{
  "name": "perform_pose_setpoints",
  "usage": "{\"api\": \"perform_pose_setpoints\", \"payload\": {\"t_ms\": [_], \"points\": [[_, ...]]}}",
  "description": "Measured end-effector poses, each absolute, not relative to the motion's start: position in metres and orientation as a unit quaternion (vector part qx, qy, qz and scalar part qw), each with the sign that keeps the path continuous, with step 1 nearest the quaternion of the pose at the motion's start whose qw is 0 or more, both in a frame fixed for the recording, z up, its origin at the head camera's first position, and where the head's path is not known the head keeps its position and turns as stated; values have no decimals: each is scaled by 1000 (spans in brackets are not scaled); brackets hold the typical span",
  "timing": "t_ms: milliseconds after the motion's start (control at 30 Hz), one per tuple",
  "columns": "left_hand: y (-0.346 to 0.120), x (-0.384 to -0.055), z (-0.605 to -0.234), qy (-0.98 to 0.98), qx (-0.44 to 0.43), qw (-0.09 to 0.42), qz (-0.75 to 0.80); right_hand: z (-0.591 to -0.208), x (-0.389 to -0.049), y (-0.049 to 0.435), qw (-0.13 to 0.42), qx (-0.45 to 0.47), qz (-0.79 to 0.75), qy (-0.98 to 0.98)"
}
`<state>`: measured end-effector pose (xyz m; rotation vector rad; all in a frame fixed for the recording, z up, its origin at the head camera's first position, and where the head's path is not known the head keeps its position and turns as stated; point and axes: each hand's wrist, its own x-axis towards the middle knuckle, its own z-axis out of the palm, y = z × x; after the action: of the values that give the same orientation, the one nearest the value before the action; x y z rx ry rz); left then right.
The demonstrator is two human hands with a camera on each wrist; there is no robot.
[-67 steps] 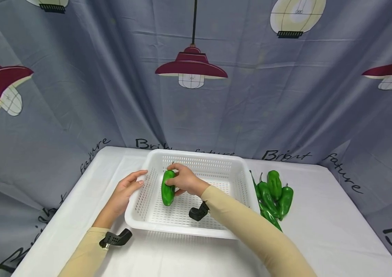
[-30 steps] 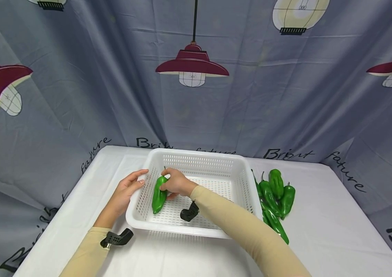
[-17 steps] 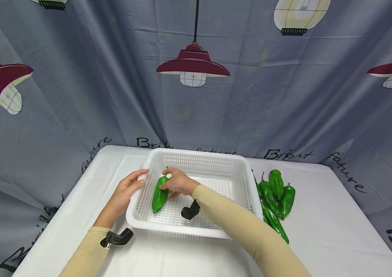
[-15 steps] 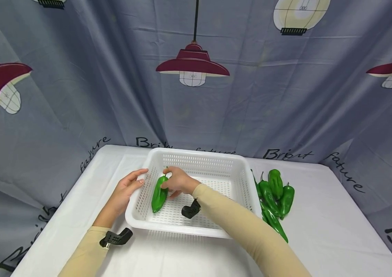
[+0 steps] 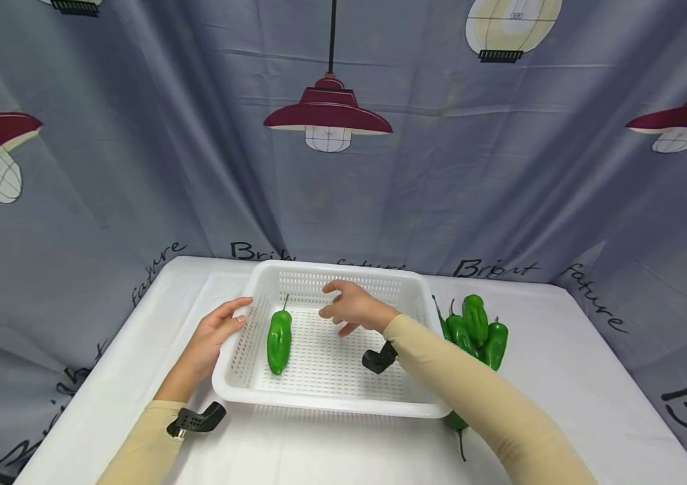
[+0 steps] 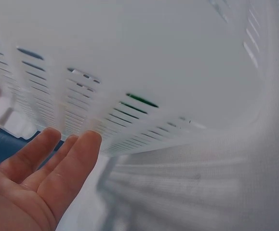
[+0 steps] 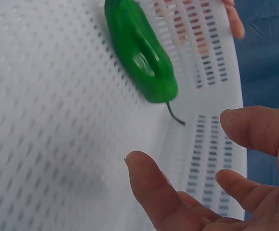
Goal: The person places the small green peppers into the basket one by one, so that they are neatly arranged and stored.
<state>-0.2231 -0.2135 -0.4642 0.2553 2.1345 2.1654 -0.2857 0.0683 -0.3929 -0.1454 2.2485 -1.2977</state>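
Partly hidden, the heap of peppers on the white-clothed bench is hard to count: the right sleeve crosses it, the basket's right wall covers some of it, and only a stem end shows below the arm. Both sleeves run off the bottom edge, and the outer lamp prints on the curtain are cut by the frame.

One green pepper lies lengthwise on the floor of the white plastic basket, just beside its left wall, stem toward the far side. The right hand hangs over the basket, well apart from the pepper, its grip empty and the fingers spread. The left hand has its fingertips at the left rim, fingers extended, its grip closed round nothing; whether they press the plastic I cannot tell.

From the left wrist, the pepper is only green slivers through the wall slots, and one digit at the edge is a blur. The right wrist view gives its glossy dented side and curved stem, but crops its tip; left fingers appear behind the slots there. Only the head view includes the heap.
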Motion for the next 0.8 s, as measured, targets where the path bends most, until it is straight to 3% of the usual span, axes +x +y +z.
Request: {"api": "perform_pose_setpoints", "payload": {"t_ms": [800], "points": [[-212,-218,-463,703,96,46,703,-332,-255,255,214,-38,-459,861]]}}
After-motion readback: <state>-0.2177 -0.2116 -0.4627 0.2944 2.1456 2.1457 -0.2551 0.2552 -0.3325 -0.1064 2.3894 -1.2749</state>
